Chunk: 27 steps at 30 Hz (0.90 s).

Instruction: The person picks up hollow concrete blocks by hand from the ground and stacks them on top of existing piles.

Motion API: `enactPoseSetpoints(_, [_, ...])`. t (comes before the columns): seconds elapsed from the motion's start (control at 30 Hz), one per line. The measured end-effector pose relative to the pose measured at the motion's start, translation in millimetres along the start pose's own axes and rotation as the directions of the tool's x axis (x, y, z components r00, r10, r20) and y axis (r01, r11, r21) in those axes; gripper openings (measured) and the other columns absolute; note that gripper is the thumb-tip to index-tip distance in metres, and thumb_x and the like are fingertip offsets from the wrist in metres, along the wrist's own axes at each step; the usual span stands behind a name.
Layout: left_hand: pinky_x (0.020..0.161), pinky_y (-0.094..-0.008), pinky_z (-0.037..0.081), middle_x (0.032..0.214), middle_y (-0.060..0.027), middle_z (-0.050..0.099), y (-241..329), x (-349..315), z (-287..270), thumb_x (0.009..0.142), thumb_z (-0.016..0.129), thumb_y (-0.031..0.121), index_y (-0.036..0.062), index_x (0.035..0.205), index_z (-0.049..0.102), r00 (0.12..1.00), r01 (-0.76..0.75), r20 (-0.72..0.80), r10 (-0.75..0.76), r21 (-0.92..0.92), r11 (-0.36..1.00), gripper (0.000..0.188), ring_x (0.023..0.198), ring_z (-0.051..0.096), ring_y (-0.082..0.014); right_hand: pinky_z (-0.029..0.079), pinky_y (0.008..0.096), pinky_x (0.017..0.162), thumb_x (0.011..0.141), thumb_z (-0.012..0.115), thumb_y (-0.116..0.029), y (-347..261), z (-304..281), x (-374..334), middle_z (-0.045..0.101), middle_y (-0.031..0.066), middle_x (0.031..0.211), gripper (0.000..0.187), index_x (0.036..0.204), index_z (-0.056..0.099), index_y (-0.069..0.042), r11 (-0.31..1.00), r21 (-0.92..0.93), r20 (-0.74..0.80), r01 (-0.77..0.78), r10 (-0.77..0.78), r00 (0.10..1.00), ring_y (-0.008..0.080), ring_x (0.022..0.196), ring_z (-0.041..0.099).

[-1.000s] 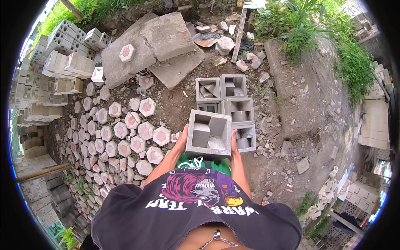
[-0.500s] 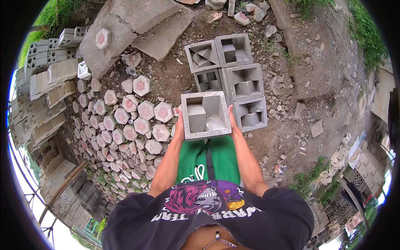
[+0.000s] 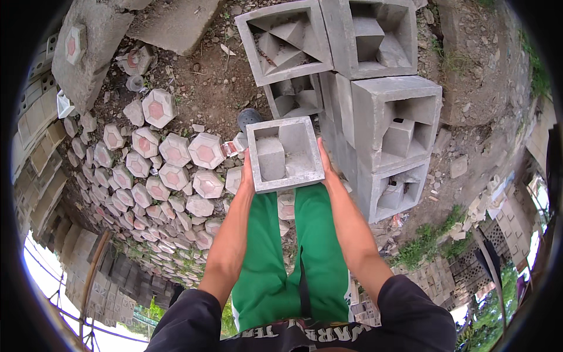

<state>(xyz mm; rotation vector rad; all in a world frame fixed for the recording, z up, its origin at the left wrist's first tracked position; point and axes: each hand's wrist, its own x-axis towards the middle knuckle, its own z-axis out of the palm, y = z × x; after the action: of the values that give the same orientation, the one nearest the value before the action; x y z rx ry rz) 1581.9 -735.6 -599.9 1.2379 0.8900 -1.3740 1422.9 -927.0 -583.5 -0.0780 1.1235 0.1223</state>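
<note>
A square grey hollow concrete block (image 3: 285, 154) with angled inner faces is held above the ground at an outdoor yard, its open side turned up, in front of bright green trousers (image 3: 264, 264). The left hand (image 3: 247, 173) and the right hand (image 3: 327, 167) press its opposite sides, fingers clamped on the concrete (the tips are largely hidden). Just beyond and to the right, near the held piece, similar grey concrete blocks (image 3: 396, 120) stand stacked with their open faces showing. Underfoot, brown earth (image 3: 196, 82) is strewn with stones; to the left spread rows of pale hexagonal pavers with reddish centres (image 3: 175, 149), below a broken flat grey slab (image 3: 176, 20). Stacked pale masonry blocks (image 3: 38, 158) line the left edge (bent by the lens), and green weeds (image 3: 425, 245) grow at lower right.
</note>
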Motion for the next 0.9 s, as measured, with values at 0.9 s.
enactPoseSetpoints(0.9, [0.093, -0.0449, 0.046, 0.119, -0.0142, 0.058, 65, 115, 67, 0.087, 0.036, 0.057, 0.0071, 0.124, 0.052, 0.999, 0.0, 0.047, 0.005, -0.094, 0.996, 0.064, 0.107, 0.057, -0.0322, 0.033, 0.0309, 0.101, 0.085, 0.047, -0.065, -101, -12, 122, 0.049, 0.0159, 0.132, 0.08, 0.13, 0.048, 0.002, 0.874, -0.455, -0.268, 0.174, -0.32, 0.909, 0.0243, 0.12, 0.046])
